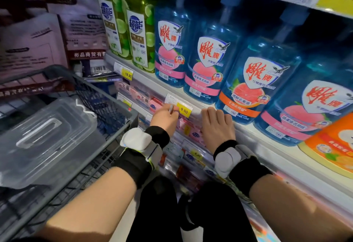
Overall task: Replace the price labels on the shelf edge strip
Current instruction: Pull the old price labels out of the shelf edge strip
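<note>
A white and yellow price label [179, 106] reading 9.90 sits in the clear shelf edge strip [150, 84] below the blue detergent bottles. My left hand [165, 118] pinches the label's lower left corner and also holds a thin grey tool between its fingers. My right hand [216, 125] rests on the strip just right of the label, fingers curled over its edge. Another label [126, 72] reading 19.90 sits further left on the same strip.
A grey shopping cart [107, 96] stands at my left with a clear lidded plastic box [47, 138] in it. Blue bottles [208, 64] and green bottles [133, 32] fill the shelf above the strip. Lower shelves hold pink packs and more labels [195, 154]. My knees are below.
</note>
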Demonstrator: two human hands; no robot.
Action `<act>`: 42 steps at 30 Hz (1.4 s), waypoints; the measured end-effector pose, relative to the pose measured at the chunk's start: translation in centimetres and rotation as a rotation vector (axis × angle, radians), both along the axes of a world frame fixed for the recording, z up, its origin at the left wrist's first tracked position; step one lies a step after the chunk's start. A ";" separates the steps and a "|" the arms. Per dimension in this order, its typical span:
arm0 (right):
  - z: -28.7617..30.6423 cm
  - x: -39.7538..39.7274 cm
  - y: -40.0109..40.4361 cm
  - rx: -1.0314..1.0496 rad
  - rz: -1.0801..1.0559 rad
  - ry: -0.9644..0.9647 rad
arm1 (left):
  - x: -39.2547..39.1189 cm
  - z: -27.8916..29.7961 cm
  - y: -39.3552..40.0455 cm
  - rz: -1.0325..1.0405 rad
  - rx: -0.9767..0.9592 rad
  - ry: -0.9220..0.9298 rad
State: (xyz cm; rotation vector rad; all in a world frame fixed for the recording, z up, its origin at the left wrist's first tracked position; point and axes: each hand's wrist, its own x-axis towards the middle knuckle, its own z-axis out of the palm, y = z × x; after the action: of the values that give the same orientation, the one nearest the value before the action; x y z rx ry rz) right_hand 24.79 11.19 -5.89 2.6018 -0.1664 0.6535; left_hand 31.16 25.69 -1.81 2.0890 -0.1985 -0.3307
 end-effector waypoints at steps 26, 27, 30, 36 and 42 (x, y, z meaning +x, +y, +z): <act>-0.9 1.2 1.2 0.060 -0.041 -0.124 | 3.3 0.0 -1.6 -0.542 0.629 -0.875; -1.1 1.2 1.3 0.068 -0.032 -0.118 | 3.5 -0.2 -1.5 -0.552 0.629 -0.929; -1.0 1.4 1.5 0.105 -0.034 -0.098 | 3.7 -0.6 -1.4 -0.554 0.634 -0.991; 0.0 1.5 2.2 0.233 -0.105 -0.038 | 4.1 -0.6 -1.2 -0.543 0.640 -1.017; 1.0 0.9 2.6 0.342 -0.128 0.028 | 3.3 -0.1 -1.3 -0.468 0.566 -0.826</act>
State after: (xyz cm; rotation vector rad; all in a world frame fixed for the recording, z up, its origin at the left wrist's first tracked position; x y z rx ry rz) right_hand 25.70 13.78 -4.92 2.8921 -0.4696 0.5851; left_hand 34.44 24.41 -1.90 2.6197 -1.2113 0.2662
